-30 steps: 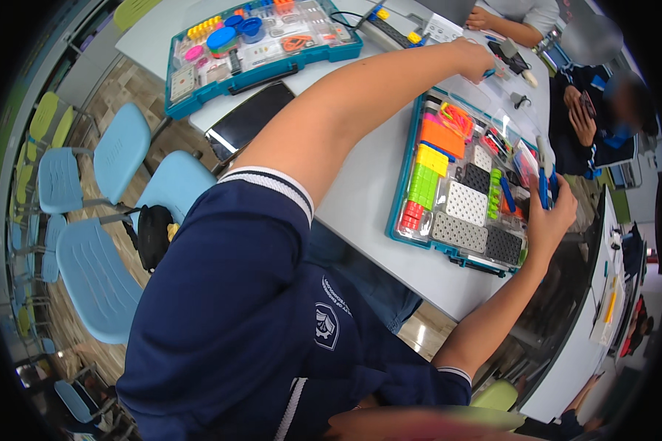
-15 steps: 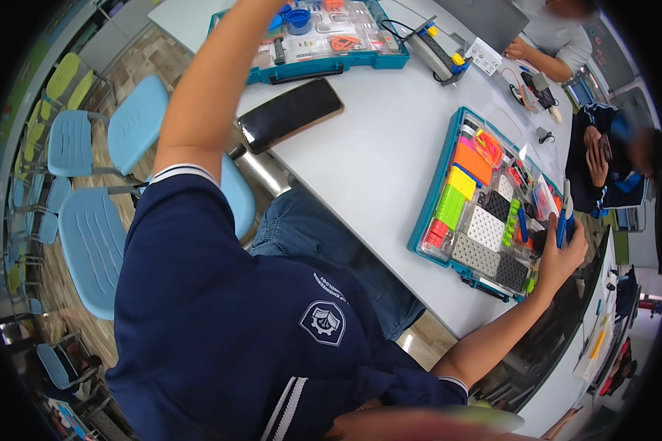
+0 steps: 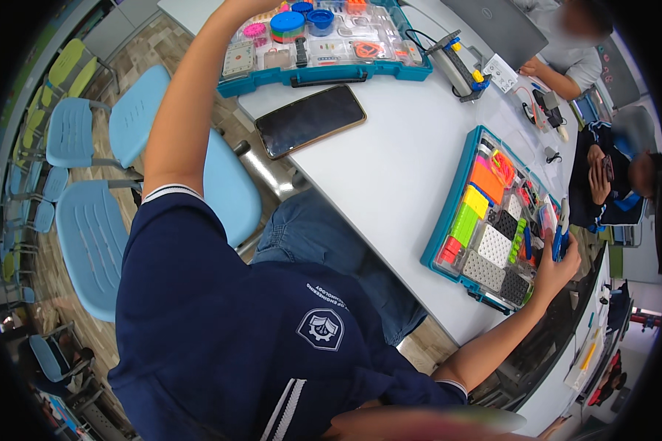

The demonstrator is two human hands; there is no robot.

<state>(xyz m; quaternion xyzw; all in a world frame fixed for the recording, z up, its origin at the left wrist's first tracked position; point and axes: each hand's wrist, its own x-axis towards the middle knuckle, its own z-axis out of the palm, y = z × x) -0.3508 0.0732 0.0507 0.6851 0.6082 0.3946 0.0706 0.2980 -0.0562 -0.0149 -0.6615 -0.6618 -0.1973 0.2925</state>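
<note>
My right hand (image 3: pixel 555 270) is closed around a pair of blue-handled pliers (image 3: pixel 561 239), grey end pointing up and away. It is over the right edge of an open teal-rimmed case (image 3: pixel 449 209) packed with coloured and grey plastic building parts. My left arm stretches up to the top of the view, where only part of my left hand (image 3: pixel 251 6) shows, by the far left corner of a second teal case (image 3: pixel 272 84). Its fingers are cut off by the picture edge. In that case lie a round blue-topped container (image 3: pixel 287 26), a blue cup (image 3: pixel 321 20) and small parts.
A black phone (image 3: pixel 310 121) lies at the table's near edge. Beyond stand a grey device with yellow and blue fittings (image 3: pixel 457 70) and a laptop (image 3: pixel 496 29). Two people sit across the table. Light-blue chairs (image 3: pixel 92 250) fill the floor at left.
The view has shifted, showing more of the second case. My left hand now shows partly at the top edge. The right hand still grips the pliers, slightly nearer the parts case.
</note>
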